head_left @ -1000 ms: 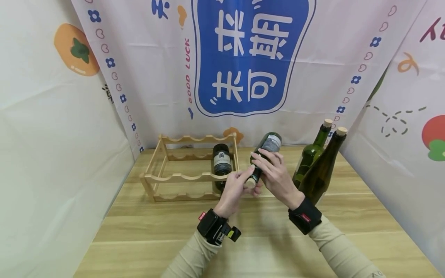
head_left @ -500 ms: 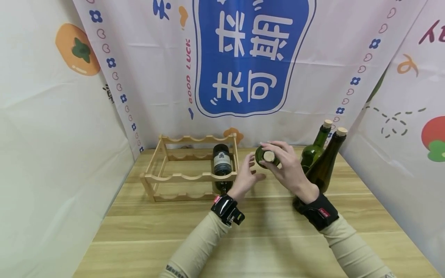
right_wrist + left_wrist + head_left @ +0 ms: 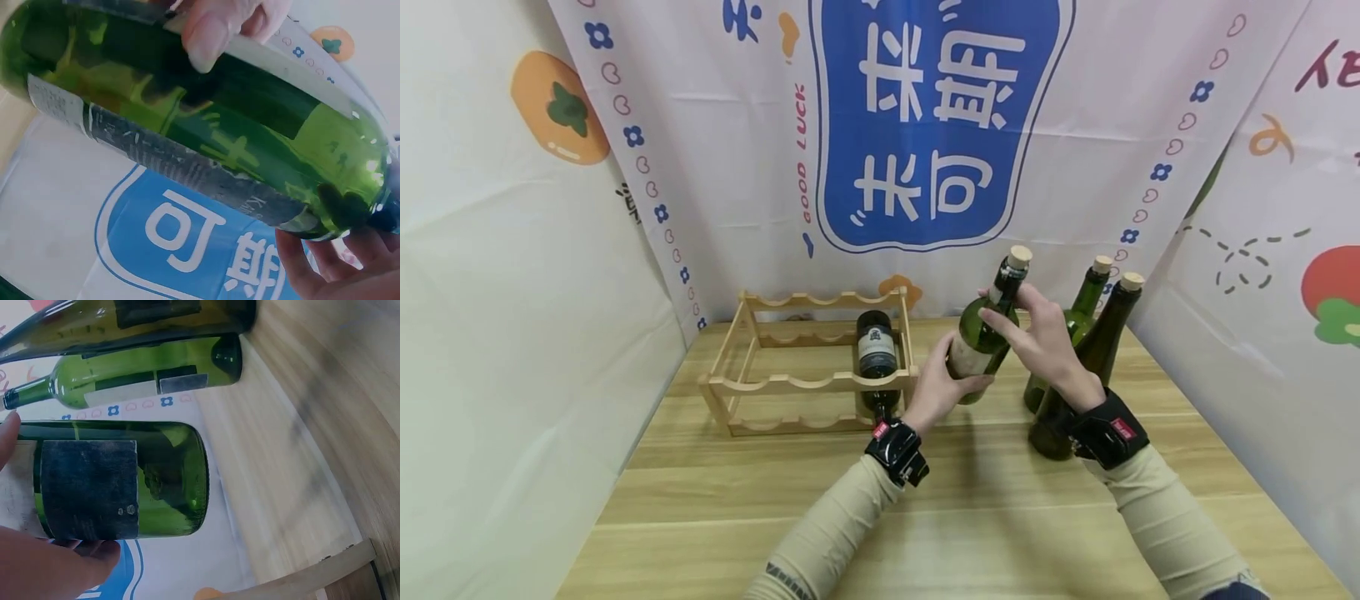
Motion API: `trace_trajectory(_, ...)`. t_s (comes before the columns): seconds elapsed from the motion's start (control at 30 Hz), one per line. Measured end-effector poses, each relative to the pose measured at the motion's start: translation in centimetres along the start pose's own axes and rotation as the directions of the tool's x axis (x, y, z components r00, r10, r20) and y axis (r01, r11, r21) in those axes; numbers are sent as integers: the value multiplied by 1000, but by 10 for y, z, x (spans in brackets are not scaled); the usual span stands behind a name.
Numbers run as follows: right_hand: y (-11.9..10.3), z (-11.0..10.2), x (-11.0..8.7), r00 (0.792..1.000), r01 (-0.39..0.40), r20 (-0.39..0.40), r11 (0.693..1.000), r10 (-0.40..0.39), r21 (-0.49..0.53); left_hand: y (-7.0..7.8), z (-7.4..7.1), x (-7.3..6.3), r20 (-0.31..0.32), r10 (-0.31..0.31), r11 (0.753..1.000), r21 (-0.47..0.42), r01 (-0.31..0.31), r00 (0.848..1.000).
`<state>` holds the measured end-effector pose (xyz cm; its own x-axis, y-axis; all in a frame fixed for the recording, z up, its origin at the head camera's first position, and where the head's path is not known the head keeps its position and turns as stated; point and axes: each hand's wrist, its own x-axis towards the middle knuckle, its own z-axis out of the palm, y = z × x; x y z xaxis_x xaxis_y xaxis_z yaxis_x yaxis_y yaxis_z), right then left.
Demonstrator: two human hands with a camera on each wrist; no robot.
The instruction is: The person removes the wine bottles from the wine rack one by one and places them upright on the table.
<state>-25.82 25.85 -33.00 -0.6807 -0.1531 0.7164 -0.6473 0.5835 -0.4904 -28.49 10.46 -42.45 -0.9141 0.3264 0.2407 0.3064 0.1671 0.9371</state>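
Note:
A corked green wine bottle (image 3: 976, 333) is held in both hands above the table, right of the rack, its neck tilted up and to the right. My left hand (image 3: 936, 385) grips the lower, labelled part from the left. The right hand (image 3: 1047, 340) holds it near the shoulder and neck, with the thumb across the front. Seen from the left wrist, the bottle's base (image 3: 175, 481) is off any surface. Labels also show along its side in the right wrist view. A wooden wine rack (image 3: 808, 383) stands to the left, with a dark labelled bottle (image 3: 878, 346) lying in its rightmost upper slot.
Beside the right forearm stand two corked bottles, a dark slender one (image 3: 1105, 342) and a lighter green one (image 3: 1084, 310) behind it. Printed cloth (image 3: 760, 183) hangs around the back and sides of the wooden table (image 3: 970, 508).
The bottle has swung from neck toward me to neck up. My left hand let go of the neck area and now grips the lower body; the right hand has shifted to the shoulder.

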Motion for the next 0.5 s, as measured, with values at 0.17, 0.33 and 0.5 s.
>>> trace_trajectory(0.17, 10, -1, 9, 992, -124, 29, 992, 123, 26, 3, 4, 0, -13, -22, 1000, 7, 22, 1000)
trace_trajectory(0.33, 1, -6, 15, 974, -222, 59, 975, 220, 31, 7, 11, 2, -16, -79, 996, 29, 79, 997)
trace_trajectory(0.5, -13, -13, 17, 954, -294, 74, 955, 292, 26, 9, 17, 5, -20, -104, 994, 41, 104, 994)
